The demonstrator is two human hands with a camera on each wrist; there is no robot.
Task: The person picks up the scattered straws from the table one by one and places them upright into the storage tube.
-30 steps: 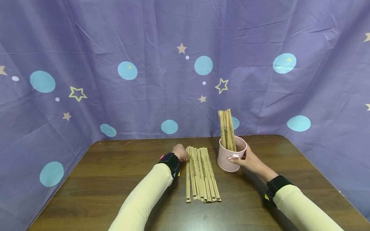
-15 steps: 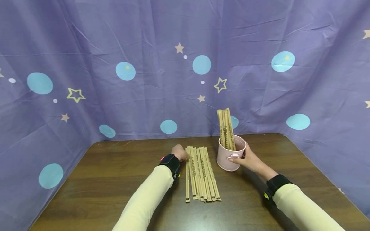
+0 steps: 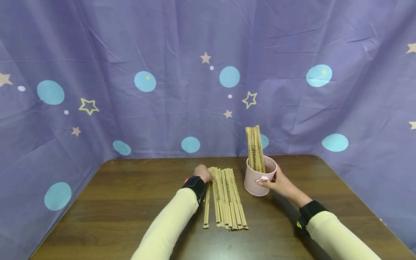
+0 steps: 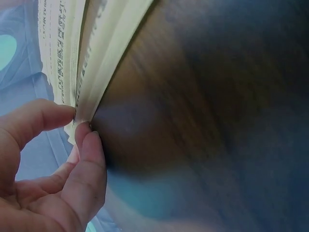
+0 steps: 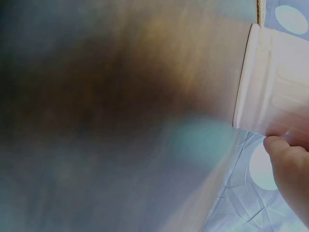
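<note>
My left hand pinches the far end of a slim paper-wrapped stick between thumb and fingertips, as the left wrist view shows up close. This stick lies at a slant, its near end apart from a row of several similar tan, printed sticks just to its right. A pale pink bucket stands right of the row, with more wrapped sticks upright inside it. My right hand grips the bucket's right side, thumb in front by the small handle mount; its other fingers are mostly hidden behind.
All of this is on a dark brown wooden table. A purple curtain with stars and blue dots hangs behind the table and along its sides.
The leftmost stick's near end has swung left, widening its gap from the row. My left hand stays near its far end; my right hand and the bucket have not visibly moved.
</note>
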